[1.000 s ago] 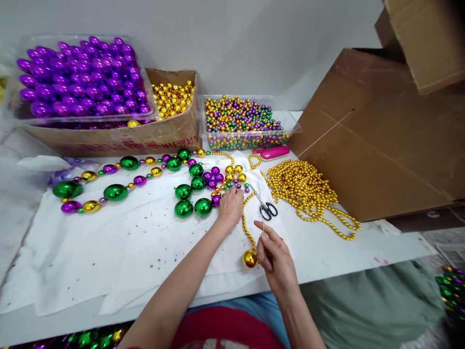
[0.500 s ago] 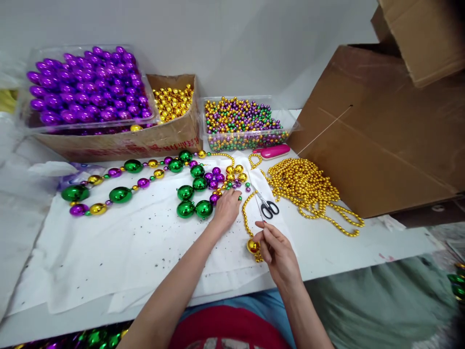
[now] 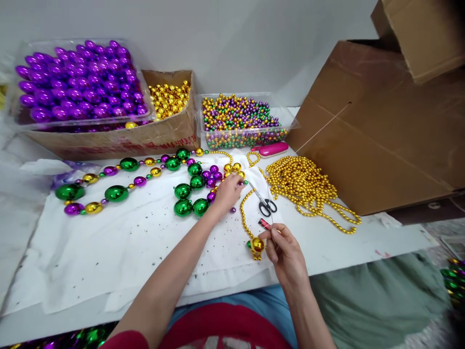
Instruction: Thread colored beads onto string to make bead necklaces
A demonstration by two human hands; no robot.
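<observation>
My left hand is pinched at the cluster of loose beads, with a small purple bead at its fingertips. Large green beads, purple beads and gold beads lie beside it. My right hand is closed near the table's front, with a thin thread rising from its fingers. A small red and black piece sticks out at those fingertips; its kind is unclear. By that hand rests a large gold bead on a gold bead strand. Black-handled scissors lie just beyond.
A finished-looking bead strand stretches left over white cloth. Behind stand a tub of purple beads, a carton and a mixed-bead tray. Gold chains, a pink tool and a large box are right.
My left hand has shifted slightly up among the small beads, its fingertips now at a purple one. My right hand has moved a little right and down, and the red and black piece now shows.
</observation>
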